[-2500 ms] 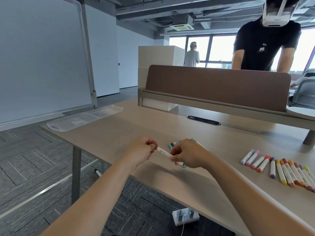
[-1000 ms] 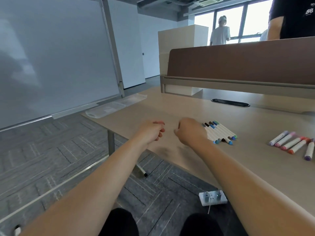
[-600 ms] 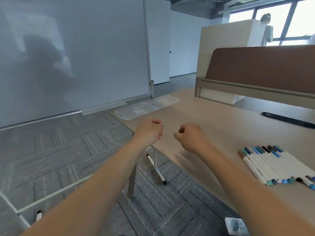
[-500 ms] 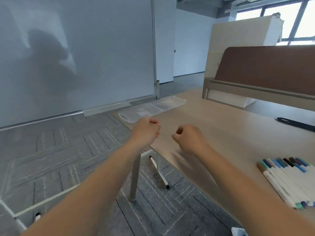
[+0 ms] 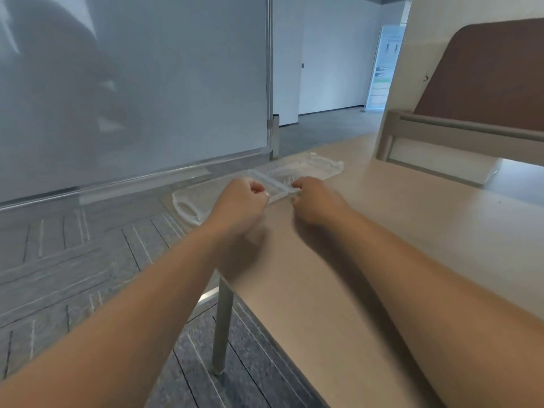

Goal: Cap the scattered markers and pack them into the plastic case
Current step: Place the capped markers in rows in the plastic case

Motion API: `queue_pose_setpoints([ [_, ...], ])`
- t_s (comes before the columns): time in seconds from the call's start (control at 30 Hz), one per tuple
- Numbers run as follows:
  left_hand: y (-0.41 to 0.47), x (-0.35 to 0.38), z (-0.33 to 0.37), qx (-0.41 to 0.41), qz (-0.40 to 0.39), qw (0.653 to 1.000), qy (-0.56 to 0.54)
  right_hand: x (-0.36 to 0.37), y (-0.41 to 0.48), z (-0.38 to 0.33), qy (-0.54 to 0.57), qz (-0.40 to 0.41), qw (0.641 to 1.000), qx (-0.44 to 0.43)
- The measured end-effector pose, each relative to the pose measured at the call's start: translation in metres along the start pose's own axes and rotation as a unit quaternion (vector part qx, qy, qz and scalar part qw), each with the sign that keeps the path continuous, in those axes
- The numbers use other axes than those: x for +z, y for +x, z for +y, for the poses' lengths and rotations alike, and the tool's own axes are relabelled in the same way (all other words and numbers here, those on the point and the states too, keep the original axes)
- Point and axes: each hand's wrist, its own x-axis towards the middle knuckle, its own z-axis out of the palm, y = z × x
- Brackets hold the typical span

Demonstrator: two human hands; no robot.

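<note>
The clear plastic case (image 5: 312,169) lies open and flat at the left end of the table (image 5: 412,231), and I see no markers in it. My left hand (image 5: 238,201) is curled into a loose fist just in front of the case's middle hinge, with nothing seen in it. My right hand (image 5: 318,198) is curled too, its fingertips at the case's near rim. Motion blur hides whether they pinch the rim. The markers are out of view.
A large whiteboard (image 5: 132,83) stands left of the table, just beyond the case. A brown desk divider (image 5: 485,78) on a beige rail runs along the table's far right. The table's leg (image 5: 222,325) and grey carpet lie below its near edge.
My view has swung left, away from the markers, which have left the frame. Both hands have moved forward to the open case, still curled.
</note>
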Motion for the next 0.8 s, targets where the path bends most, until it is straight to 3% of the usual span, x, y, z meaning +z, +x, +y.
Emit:
queue_pose_setpoints([
  [0.4, -0.018, 0.004, -0.004, 0.008, -0.072, 0.991, 0.117, -0.017, -0.01, 0.025, -0.167, 0.005, 0.984, -0.054],
  [0.6, -0.063, 0.0, 0.012, 0.051, -0.058, 0.977, 0.2, -0.044, -0.069, 0.04, -0.181, -0.007, 0.979, -0.092],
  [0.8, -0.123, -0.024, 0.039, 0.067, -0.039, 0.985, 0.152, -0.071, -0.146, 0.047, -0.132, 0.038, 0.979, -0.152],
])
